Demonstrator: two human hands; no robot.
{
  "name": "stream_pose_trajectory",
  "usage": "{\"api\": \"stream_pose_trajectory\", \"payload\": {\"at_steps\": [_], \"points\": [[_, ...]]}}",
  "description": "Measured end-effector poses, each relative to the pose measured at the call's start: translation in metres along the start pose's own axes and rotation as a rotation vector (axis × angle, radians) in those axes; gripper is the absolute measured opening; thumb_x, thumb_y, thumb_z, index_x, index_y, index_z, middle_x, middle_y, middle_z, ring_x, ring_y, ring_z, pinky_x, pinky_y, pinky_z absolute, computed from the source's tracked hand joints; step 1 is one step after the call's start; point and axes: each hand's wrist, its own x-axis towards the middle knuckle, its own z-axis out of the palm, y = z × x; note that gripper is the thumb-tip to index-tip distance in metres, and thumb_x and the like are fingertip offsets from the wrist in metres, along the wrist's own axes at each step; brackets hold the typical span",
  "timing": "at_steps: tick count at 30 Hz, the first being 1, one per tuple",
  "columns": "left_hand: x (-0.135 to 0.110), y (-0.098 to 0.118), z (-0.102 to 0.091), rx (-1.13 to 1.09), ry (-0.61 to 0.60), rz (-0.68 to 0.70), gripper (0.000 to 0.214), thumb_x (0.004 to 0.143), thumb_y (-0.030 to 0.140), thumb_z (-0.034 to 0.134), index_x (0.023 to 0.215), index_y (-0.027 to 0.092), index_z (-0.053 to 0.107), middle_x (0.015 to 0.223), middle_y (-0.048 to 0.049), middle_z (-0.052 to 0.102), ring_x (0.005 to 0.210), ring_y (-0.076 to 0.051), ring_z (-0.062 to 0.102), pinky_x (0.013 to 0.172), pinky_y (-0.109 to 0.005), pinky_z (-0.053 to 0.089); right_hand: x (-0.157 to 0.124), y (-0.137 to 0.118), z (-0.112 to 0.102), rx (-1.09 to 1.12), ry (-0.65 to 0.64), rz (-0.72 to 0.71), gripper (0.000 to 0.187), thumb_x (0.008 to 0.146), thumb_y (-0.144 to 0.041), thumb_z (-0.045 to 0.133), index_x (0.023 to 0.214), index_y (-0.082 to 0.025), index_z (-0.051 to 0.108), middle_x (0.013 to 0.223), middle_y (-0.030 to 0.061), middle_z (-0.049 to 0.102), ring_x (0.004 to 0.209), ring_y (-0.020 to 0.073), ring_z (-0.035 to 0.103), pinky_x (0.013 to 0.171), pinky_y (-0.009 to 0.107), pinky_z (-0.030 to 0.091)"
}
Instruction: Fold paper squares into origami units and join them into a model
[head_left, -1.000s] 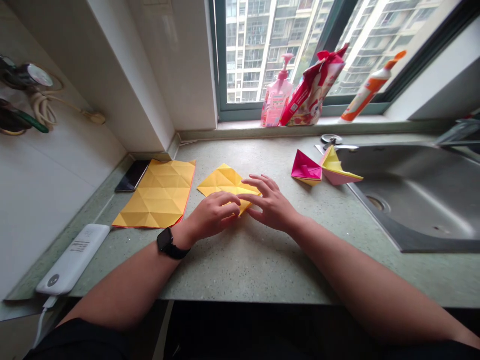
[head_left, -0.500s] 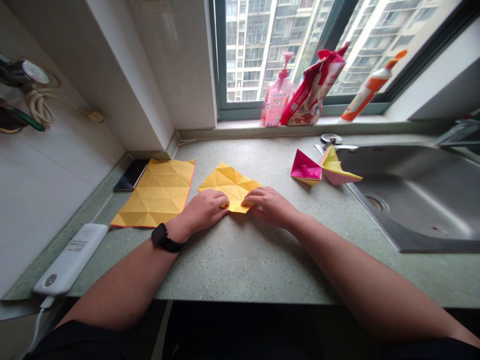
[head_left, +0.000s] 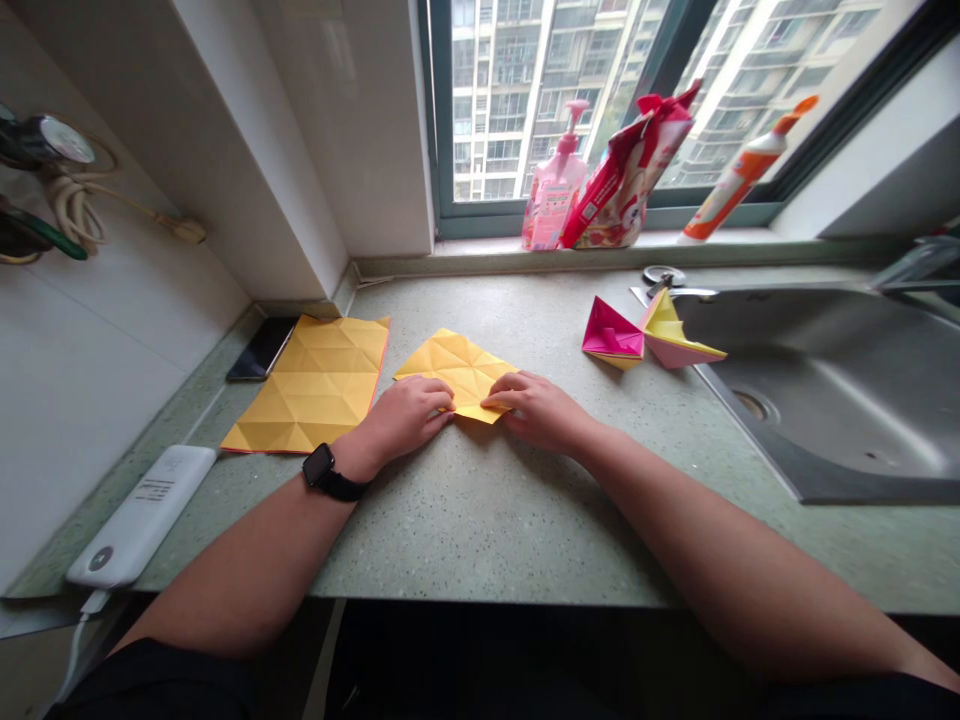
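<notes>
A creased yellow sheet of origami paper (head_left: 465, 366) lies at the middle of the counter, its near edge raised a little between my hands. My left hand (head_left: 414, 412) pinches that edge on the left, thumb below and fingers on top. On the right, my right hand (head_left: 536, 408) grips the same edge, with fingers curled over the paper. To the left lies a larger creased yellow sheet (head_left: 311, 385) with a red-orange edge. Toward the sink stand two folded paper pieces, one magenta (head_left: 611, 330) and one yellow and pink (head_left: 679, 340).
A dark phone (head_left: 259, 350) is partly beside the larger sheet. A white power bank (head_left: 142, 515) with a cable lies at the left front. The steel sink (head_left: 832, 390) is on the right. A pink pump bottle (head_left: 553, 200), red bag (head_left: 630, 175) and orange-white bottle (head_left: 739, 180) stand on the sill.
The near edge of the paper has shifted slightly in my fingers, and its far part lies a bit flatter. Both hands keep nearly the same place.
</notes>
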Motion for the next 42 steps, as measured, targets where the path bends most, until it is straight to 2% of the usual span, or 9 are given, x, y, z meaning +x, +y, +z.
{"api": "stream_pose_trajectory", "payload": {"at_steps": [7, 13, 17, 20, 26, 30, 33, 38, 42], "points": [[0.001, 0.003, -0.002, -0.042, 0.000, 0.012, 0.013, 0.103, 0.023, 0.069, 0.093, 0.022, 0.077, 0.112, -0.0057, 0.080, 0.104, -0.024, 0.071, 0.102, -0.044, 0.054, -0.001, 0.001, -0.004, 0.017, 0.016, -0.046, 0.016, 0.100, -0.017, 0.069, 0.101, -0.025, 0.083, 0.114, 0.0090, 0.078, 0.104, 0.0241, 0.073, 0.095, 0.041, 0.059], [0.002, 0.008, -0.005, -0.121, -0.039, 0.038, 0.013, 0.105, 0.026, 0.066, 0.097, 0.023, 0.075, 0.115, -0.0046, 0.080, 0.108, -0.023, 0.072, 0.126, -0.055, 0.038, 0.000, 0.003, -0.008, 0.022, 0.017, -0.014, 0.017, 0.104, -0.024, 0.067, 0.091, -0.024, 0.078, 0.106, 0.0079, 0.077, 0.098, 0.0225, 0.071, 0.088, 0.038, 0.057], [0.002, 0.012, -0.006, -0.139, -0.047, 0.025, 0.013, 0.106, 0.026, 0.065, 0.096, 0.022, 0.071, 0.103, -0.0044, 0.079, 0.099, -0.023, 0.070, 0.114, -0.048, 0.048, 0.001, 0.006, -0.008, -0.005, 0.029, 0.048, 0.015, 0.104, -0.026, 0.067, 0.090, -0.024, 0.072, 0.099, 0.0064, 0.076, 0.091, 0.0214, 0.070, 0.080, 0.034, 0.054], [0.001, 0.014, -0.004, -0.154, 0.003, -0.019, 0.005, 0.102, 0.026, 0.071, 0.103, 0.022, 0.069, 0.105, -0.0055, 0.078, 0.102, -0.025, 0.069, 0.107, -0.046, 0.052, -0.001, 0.007, -0.005, -0.011, 0.069, 0.115, 0.004, 0.102, -0.028, 0.070, 0.100, -0.025, 0.070, 0.100, 0.0056, 0.078, 0.088, 0.0215, 0.071, 0.076, 0.033, 0.053], [-0.001, 0.016, 0.004, -0.202, 0.029, 0.020, 0.038, 0.103, 0.022, 0.070, 0.140, 0.025, 0.064, 0.114, -0.0038, 0.080, 0.109, -0.024, 0.073, 0.119, -0.050, 0.047, -0.003, 0.006, 0.004, 0.046, 0.172, 0.166, 0.037, 0.097, -0.024, 0.073, 0.133, -0.027, 0.065, 0.123, 0.0092, 0.081, 0.103, 0.0256, 0.077, 0.088, 0.039, 0.059], [0.001, 0.019, 0.003, -0.152, -0.042, 0.076, 0.020, 0.109, 0.026, 0.063, 0.124, 0.025, 0.076, 0.117, -0.0069, 0.078, 0.108, -0.024, 0.071, 0.105, -0.043, 0.055, -0.002, 0.004, 0.006, 0.026, 0.172, 0.156, 0.026, 0.097, -0.022, 0.072, 0.123, -0.026, 0.069, 0.124, 0.0091, 0.080, 0.104, 0.0261, 0.076, 0.090, 0.041, 0.060], [0.001, 0.020, 0.002, -0.145, -0.050, 0.074, 0.021, 0.110, 0.027, 0.061, 0.118, 0.024, 0.079, 0.119, -0.0094, 0.074, 0.109, -0.024, 0.070, 0.098, -0.039, 0.058, 0.000, 0.004, 0.006, 0.006, 0.178, 0.136, 0.018, 0.098, -0.021, 0.071, 0.116, -0.025, 0.074, 0.119, 0.0092, 0.078, 0.101, 0.0259, 0.074, 0.087, 0.041, 0.059], [-0.001, 0.018, 0.005, -0.112, -0.016, 0.036, 0.021, 0.109, 0.029, 0.063, 0.118, 0.025, 0.081, 0.130, -0.0110, 0.070, 0.117, -0.026, 0.069, 0.103, -0.043, 0.059, 0.000, 0.004, 0.002, -0.069, 0.269, 0.026, 0.012, 0.097, -0.016, 0.072, 0.098, -0.026, 0.080, 0.121, 0.0099, 0.077, 0.110, 0.0281, 0.070, 0.097, 0.044, 0.057], [-0.001, 0.016, 0.007, -0.090, -0.025, 0.032, 0.021, 0.110, 0.028, 0.063, 0.119, 0.025, 0.081, 0.136, -0.0105, 0.072, 0.125, -0.028, 0.068, 0.109, -0.048, 0.058, -0.001, -0.002, -0.002, -0.121, 0.280, -0.029, 0.016, 0.101, -0.021, 0.071, 0.099, -0.029, 0.084, 0.116, 0.0074, 0.081, 0.108, 0.0279, 0.070, 0.095, 0.046, 0.055]]}}
